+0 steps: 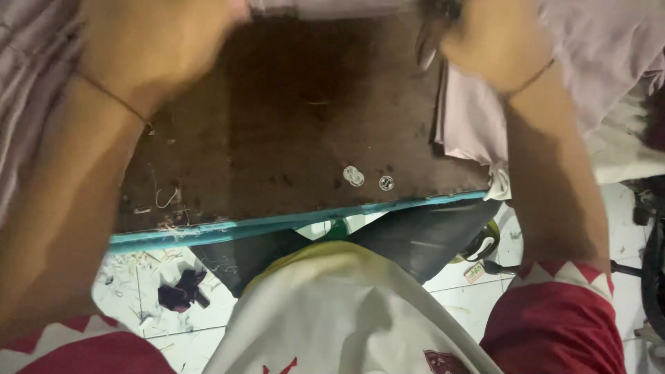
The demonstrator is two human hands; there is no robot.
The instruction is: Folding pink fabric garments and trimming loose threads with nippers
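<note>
Closest to the lens is the person's own white shirt with red sleeves, bunching up at the bottom of the view, and dark trousers are showing just past it under the bench edge. The bench is a dark brown, scuffed board with a teal front strip, and both forearms are stretching across it toward the far side. The left hand is sitting at the top left, blurry and looking curled, right against the pale lilac fabric where it runs along the far edge, but I honestly cannot tell if it's gripping it. The right hand is up at the top right, resting on that same fabric, which is draping over the bench's right side and hanging off the corner; something dark and metallic is peeking out beside the fingers, too blurred to make out, and whether that hand is clamping anything I cannot tell either. Two small round clear buttons are lying near the front edge, just beside each other. Down on the white tiled floor a dark purple scrap is lying among thread bits.
</note>
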